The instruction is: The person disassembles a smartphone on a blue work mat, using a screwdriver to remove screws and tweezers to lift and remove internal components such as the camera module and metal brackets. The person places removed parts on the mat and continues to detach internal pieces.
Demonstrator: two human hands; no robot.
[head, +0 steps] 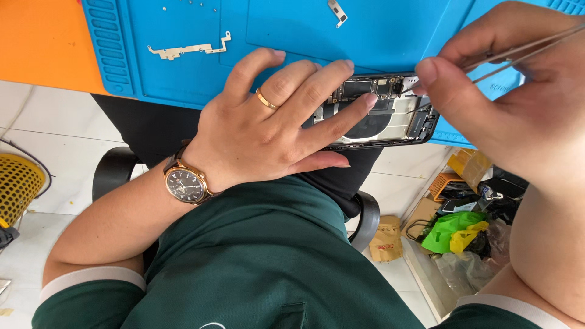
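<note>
Nearest the camera: a green shirt with white sleeve trim, then a black chair seat and pale floor tiles. A yellow mesh basket [18, 186] sits on the floor at far left; a clutter of bags and boxes [463, 225] lies on the floor at right.

Left hand [268, 128], with wristwatch [186, 183] and gold ring [266, 99]: fingers spread flat, pressing down on the opened smartphone [390, 113] to pin it. The index fingertip rests on the inner parts.

Right hand [506, 103]: thumb and fingers pinched on metal tweezers [518, 52], whose tips sit at the phone's right end by the small board components. Whether the tips hold anything is too small to tell.

The phone lies on the near edge of the blue silicone repair mat [304, 30], its near side overhanging toward the lap.

Doing it well, as I judge it: keep the left palm pressing firmly so the phone can't tip off the edge, and work the tweezers with small, low moves.

Farther out on the mat: a long metal bracket [189, 49], a small metal plate [337, 12] and tiny screws [189, 5], all well apart from the hands. The mat is open between them. An orange tabletop [42, 42] shows at far left.
</note>
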